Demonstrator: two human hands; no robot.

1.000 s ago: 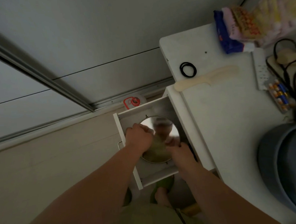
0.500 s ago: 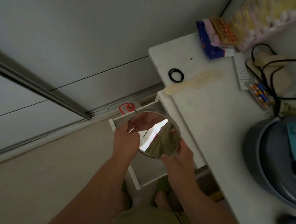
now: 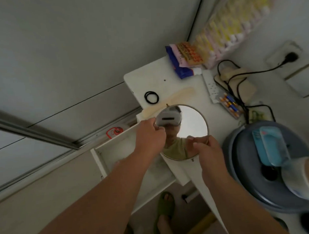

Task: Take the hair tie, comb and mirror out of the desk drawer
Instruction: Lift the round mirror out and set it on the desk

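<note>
I hold a round mirror (image 3: 192,126) with both hands, above the desk's left edge and face up. My left hand (image 3: 149,136) grips its left rim and my right hand (image 3: 205,150) grips its lower right rim. Black hair ties (image 3: 151,97) lie on the white desk (image 3: 192,169) near its far left corner. A cream comb (image 3: 174,98) lies beside them, its near end partly hidden by the mirror. The white drawer (image 3: 106,157) stands open to the left of the desk, under my left forearm, with nothing visible inside.
A grey round appliance (image 3: 254,192) with a blue object on top fills the desk's right side. A power strip (image 3: 210,87), batteries (image 3: 230,103), black cables and snack packs (image 3: 185,63) sit at the back. A red-marked item (image 3: 114,131) lies on the floor behind the drawer.
Both hands lifted the mirror out of the drawer and carried it up and right, over the desk's edge. The drawer now shows nothing inside.
</note>
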